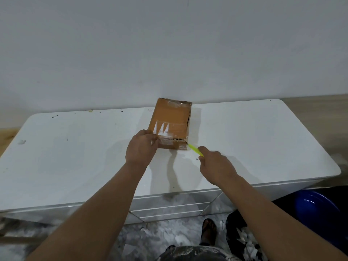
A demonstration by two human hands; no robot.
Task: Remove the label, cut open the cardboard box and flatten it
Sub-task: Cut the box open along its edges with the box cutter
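A brown cardboard box (172,117) lies on the white table (75,147), its far end against the wall. White label scraps (162,129) and clear tape cling to its top near the front edge. My left hand (141,147) grips the box's near left corner. My right hand (216,164) holds a yellow-green cutter (194,149), whose tip touches the box's near right corner. A cut seam runs along the front top edge and a dark slit up the right side.
A white wall rises right behind the table. Below the table's front edge are drawer fronts (169,208) and a mottled grey floor. A blue round tub (318,208) and a black bag with paper scraps (244,240) sit at the lower right. My foot (208,230) shows below.
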